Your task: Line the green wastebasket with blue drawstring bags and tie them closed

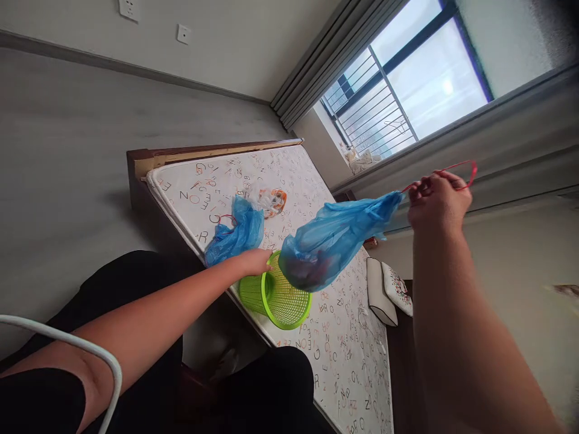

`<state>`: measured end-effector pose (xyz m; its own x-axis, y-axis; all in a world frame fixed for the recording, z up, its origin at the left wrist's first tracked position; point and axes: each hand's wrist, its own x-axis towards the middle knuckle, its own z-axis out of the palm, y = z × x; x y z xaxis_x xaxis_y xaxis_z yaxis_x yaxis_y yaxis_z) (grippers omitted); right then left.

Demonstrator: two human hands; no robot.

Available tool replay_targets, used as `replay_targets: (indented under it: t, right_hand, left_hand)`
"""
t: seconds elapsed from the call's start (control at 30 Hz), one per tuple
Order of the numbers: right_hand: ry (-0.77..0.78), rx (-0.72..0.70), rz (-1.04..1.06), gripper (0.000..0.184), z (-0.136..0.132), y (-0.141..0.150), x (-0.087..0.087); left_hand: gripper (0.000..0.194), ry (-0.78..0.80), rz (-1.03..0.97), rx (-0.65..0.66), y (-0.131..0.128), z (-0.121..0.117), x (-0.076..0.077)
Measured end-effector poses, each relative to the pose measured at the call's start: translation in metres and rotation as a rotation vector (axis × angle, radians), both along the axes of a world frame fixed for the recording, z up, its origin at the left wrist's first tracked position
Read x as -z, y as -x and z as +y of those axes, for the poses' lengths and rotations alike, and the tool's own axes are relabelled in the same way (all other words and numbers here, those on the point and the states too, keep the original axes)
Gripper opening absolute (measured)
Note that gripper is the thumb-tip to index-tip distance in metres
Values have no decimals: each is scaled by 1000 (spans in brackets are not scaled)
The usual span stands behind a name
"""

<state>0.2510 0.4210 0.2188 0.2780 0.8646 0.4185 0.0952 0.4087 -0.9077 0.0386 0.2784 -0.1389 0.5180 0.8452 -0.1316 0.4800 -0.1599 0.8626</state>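
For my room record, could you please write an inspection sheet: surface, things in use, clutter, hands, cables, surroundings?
Surface: mattress printed with letters, on a bed frame.
Things in use: green basket; blue bag with something dark inside, overlapping the basket's mouth in view; contact unclear.
Clutter: second blue bag and clear-and-orange packet on the mattress.
Hands: left hand grips the basket's rim; right hand holds the bag's red drawstring.
Cables: white cord at lower left; both ends out of frame.
Surroundings: window, curtain, wall sockets, cushions.
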Motion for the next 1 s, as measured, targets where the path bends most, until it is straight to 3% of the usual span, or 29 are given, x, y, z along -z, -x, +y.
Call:
replay_targets:
  t: [0.1, 0.17, 0.23, 0.3, 0.4, 0.5, 0.57, 0.67, 0.8, 1.0]
  right_hand:
    - [-111, 87, -18, 36, 10, 7, -23]
    - [-143, 107, -32, 37, 14, 8, -28]
    - [-150, 173, -62, 35, 16, 4, -19]
    - [-131, 249, -75, 30, 14, -4, 2]
    - [2, 324, -77, 24, 1, -24, 53]
    - [255, 271, -122, 27, -28, -53, 120]
    - [639, 147, -387, 26, -54, -73, 169]
    - [892, 47, -523, 26, -92, -102, 239]
    - [904, 141, -710, 37, -110, -137, 309]
    - [888, 273, -941, 33, -98, -185, 377]
  left_hand:
    - [35, -1, -30, 34, 1, -1, 2]
    - [31, 6, -28, 60, 1, -2, 3]
    - [30, 29, 0, 58, 1, -3, 5]
    - [30, 48, 23, 38, 1, -3, 6]
    - [30, 55, 26, 22, 1, -5, 7]
    - [29, 51, 6, 25, 1, -8, 6]
    - [29, 42, -21, 38, 1, -8, 6]
    - [36, 49, -12, 52, -3, -8, 8]
    - [47, 72, 96, 14, -14, -9, 19]
    - [76, 89, -2, -150, -29, -15, 36]
